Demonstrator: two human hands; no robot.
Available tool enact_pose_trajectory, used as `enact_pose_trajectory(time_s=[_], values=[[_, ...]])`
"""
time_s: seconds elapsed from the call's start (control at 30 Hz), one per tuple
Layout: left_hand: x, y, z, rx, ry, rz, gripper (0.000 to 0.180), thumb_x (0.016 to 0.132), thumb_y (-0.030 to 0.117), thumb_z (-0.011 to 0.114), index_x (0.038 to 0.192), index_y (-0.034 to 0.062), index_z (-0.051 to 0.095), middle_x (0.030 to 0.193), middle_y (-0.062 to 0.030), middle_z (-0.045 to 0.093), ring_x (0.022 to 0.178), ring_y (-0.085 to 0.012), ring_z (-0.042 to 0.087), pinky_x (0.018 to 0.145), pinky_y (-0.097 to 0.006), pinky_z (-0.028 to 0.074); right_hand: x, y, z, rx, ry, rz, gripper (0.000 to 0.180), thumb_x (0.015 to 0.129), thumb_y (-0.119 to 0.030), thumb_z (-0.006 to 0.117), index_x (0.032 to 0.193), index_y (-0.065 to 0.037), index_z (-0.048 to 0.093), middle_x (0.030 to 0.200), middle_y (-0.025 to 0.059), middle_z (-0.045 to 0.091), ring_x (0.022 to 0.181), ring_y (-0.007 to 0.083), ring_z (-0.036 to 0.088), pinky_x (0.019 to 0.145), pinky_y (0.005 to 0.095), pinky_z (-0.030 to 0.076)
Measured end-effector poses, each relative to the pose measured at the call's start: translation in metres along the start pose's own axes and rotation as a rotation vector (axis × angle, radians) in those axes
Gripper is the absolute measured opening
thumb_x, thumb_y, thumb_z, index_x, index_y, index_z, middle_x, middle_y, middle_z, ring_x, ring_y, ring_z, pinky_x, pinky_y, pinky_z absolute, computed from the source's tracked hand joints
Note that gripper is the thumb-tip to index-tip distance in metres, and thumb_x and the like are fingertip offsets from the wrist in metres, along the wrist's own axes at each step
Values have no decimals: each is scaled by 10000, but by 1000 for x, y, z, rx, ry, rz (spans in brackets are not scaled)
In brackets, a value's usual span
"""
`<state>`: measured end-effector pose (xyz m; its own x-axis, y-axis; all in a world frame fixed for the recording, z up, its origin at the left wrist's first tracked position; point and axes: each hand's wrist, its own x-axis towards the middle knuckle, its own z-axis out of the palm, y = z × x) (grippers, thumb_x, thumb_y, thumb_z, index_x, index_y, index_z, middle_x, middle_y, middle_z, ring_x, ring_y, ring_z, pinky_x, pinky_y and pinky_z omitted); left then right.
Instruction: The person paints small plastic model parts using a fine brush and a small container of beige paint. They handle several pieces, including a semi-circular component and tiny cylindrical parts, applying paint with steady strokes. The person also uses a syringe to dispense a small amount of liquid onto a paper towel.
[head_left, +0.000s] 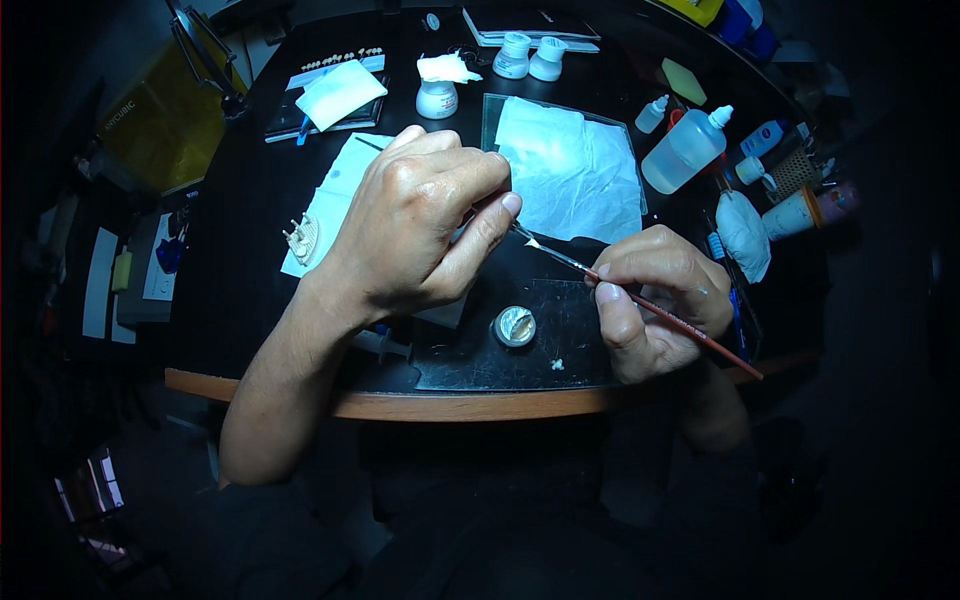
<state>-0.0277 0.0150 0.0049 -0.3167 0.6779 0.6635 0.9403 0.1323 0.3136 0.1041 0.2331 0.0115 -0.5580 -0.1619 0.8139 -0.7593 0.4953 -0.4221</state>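
My left hand [430, 205] is closed above the table's middle, gripping a slim metal tool [517, 229]; only its tip shows past the thumb, the rest hidden by the fingers. At that tip sits a tiny whitish piece [531, 242], too small to name surely. My right hand [665, 290] pinches a fine brush [690, 331] with a reddish-brown handle, its bristle end pointing left and meeting or nearly meeting the piece. Below, between both hands, stands a small round jar [515, 327] with pale stuff inside. White crumbs [557, 365] lie beside it.
A white tissue [570, 165] covers a glass plate. Left of my wrist, a pale pegged model [301, 240] rests on paper. White jars [437, 98] stand at the back; a clear squeeze bottle [685, 150] stands right. The table's wooden edge [480, 405] runs nearest me.
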Motion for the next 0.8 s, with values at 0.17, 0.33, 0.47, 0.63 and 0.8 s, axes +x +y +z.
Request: enact_pose_trajectory(time_s=[0.17,0.33,0.47,0.63,0.8], values=[[-1,0,-1,12,4,9,176,949,157,650,816,47,685,723,-85,631,684,-214,525,685,-398,366,0,3,3,-10,39,-31,107,805,-6,696,911,9,692,748,110,699,581,124,653,521,229,518],[0,0,0,7,11,11,182,951,162,649,817,45,688,725,-85,634,686,-212,525,683,-398,365,0,3,1,-40,8,-53,105,805,-10,699,908,7,695,757,113,700,577,130,652,516,232,517],[-2,0,0,21,13,12,187,952,165,648,816,43,688,725,-87,635,682,-212,523,681,-397,363,-1,0,2,-15,23,-3,102,805,-10,699,906,6,696,756,111,698,575,131,650,512,238,519],[-1,-1,0,8,9,8,183,951,162,650,818,44,690,727,-88,637,679,-212,522,679,-397,363,1,0,2,-35,14,-21,102,808,-16,701,907,5,700,756,107,700,584,135,666,522,239,531],[0,0,0,7,19,12,179,949,160,652,817,45,690,723,-88,634,678,-214,523,679,-394,363,0,1,1,-45,-1,-38,99,807,-18,702,903,6,700,753,106,702,588,135,673,522,239,533]])
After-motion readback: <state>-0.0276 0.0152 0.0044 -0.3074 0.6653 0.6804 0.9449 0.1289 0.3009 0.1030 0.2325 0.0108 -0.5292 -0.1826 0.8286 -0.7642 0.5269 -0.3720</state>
